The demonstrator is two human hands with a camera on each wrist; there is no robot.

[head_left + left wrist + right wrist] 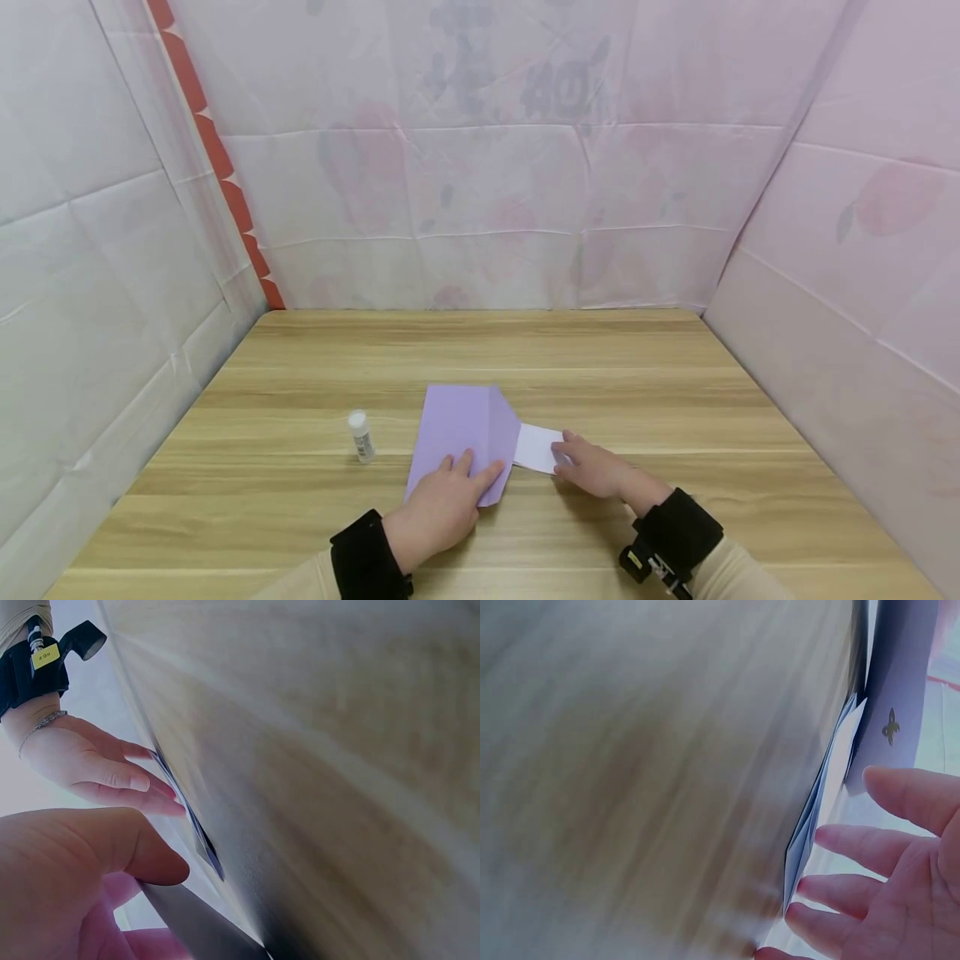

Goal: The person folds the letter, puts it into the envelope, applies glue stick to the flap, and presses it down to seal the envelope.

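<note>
We press the folded purple paper (465, 433) flat w/ our open left hand (438, 508); right hand (596, 468), fingers straight, touches its white flap (536, 448).

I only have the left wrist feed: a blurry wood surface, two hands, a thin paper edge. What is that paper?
Observer: On the head view it is a lilac paper sheet with its right side folded over, lying flat on the light wooden table.
Operator: What is the left hand doing?
Observer: The left hand presses straight fingers on the sheet's near corner.
Operator: And the right?
Observer: The right hand touches the white flap sticking out from the sheet's right edge.
Operator: Anything else on the table?
Observer: A small white glue stick stands upright left of the sheet, apart from it.
</note>
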